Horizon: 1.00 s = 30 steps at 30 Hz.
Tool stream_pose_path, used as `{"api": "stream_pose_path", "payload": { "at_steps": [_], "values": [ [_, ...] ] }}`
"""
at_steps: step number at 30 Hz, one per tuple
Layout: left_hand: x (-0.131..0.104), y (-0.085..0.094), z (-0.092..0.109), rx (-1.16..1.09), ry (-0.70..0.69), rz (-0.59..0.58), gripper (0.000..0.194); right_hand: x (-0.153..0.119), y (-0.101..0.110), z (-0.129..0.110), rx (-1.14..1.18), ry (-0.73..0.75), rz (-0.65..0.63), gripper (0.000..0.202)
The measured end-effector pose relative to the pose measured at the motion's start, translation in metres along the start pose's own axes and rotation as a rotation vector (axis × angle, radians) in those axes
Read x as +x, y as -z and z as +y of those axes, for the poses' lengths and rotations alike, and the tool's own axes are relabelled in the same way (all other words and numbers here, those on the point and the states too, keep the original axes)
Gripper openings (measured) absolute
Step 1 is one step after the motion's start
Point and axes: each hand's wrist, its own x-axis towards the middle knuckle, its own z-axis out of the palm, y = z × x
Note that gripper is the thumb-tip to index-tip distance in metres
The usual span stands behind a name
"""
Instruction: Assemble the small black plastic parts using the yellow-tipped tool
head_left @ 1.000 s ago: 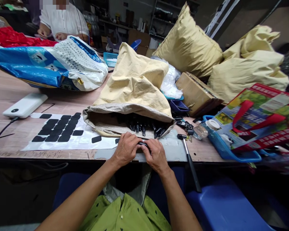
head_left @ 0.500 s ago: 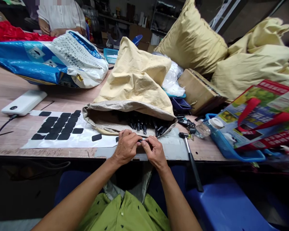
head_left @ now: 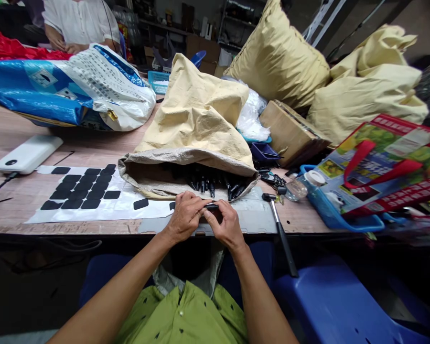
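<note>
Between my two hands, at the table's front edge, is a small black cylindrical part point(head_left: 211, 206). My left hand point(head_left: 186, 216) has its fingers closed on the part's left end. My right hand point(head_left: 225, 223) pinches the other end, thumb below and fingers above. Just beyond them a cream cloth sack point(head_left: 197, 124) lies with its mouth towards me, and several black parts point(head_left: 212, 185) show inside. Under my hands is a grey sheet point(head_left: 256, 215). Left of it, black rounded stickers point(head_left: 75, 193) lie in rows on white backing paper point(head_left: 120, 210).
A hammer point(head_left: 281, 234) overhangs the front edge at right, near a plastic bottle point(head_left: 296, 188) and a blue basket point(head_left: 326, 210). At left are a white power bank point(head_left: 28, 153) and a blue-white bag point(head_left: 75, 91). A person in white point(head_left: 80, 24) sits across the table.
More of the black part shows between my hands, and my right thumb has dropped lower. The whole view has shifted slightly, so things on the table appear further left.
</note>
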Motion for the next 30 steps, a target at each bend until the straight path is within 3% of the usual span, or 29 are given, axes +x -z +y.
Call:
{"api": "stream_pose_path", "payload": {
  "at_steps": [6, 12, 16, 18, 20, 23, 26, 30],
  "values": [
    [-0.001, 0.000, 0.001, -0.002, -0.010, -0.024, 0.035, -0.002, -0.001, 0.006, 0.098, 0.018, 0.045, 0.015],
    [0.000, 0.000, 0.006, -0.001, 0.011, -0.028, 0.029, -0.004, -0.005, 0.008, 0.010, 0.001, 0.132, 0.014],
    [0.001, -0.001, 0.004, 0.021, 0.056, 0.043, 0.015, -0.004, 0.002, -0.002, -0.062, -0.004, 0.114, 0.015],
    [0.001, -0.001, 0.003, 0.058, 0.063, 0.061, 0.013, -0.011, 0.018, -0.001, -0.134, -0.004, 0.131, 0.019],
    [0.001, -0.001, 0.004, 0.101, 0.062, 0.052, 0.014, -0.024, 0.044, 0.011, -0.248, -0.080, 0.235, 0.028],
    [0.001, -0.002, 0.005, 0.142, 0.071, 0.034, 0.015, -0.049, 0.091, 0.046, -0.599, -0.376, 0.412, 0.033],
    [0.001, -0.004, 0.005, 0.154, 0.083, 0.038, 0.018, -0.072, 0.127, 0.080, -0.719, -0.763, 0.280, 0.046],
    [0.002, -0.005, 0.003, 0.144, 0.089, 0.049, 0.021, -0.084, 0.138, 0.099, -0.545, -0.753, 0.248, 0.040]
  ]
}}
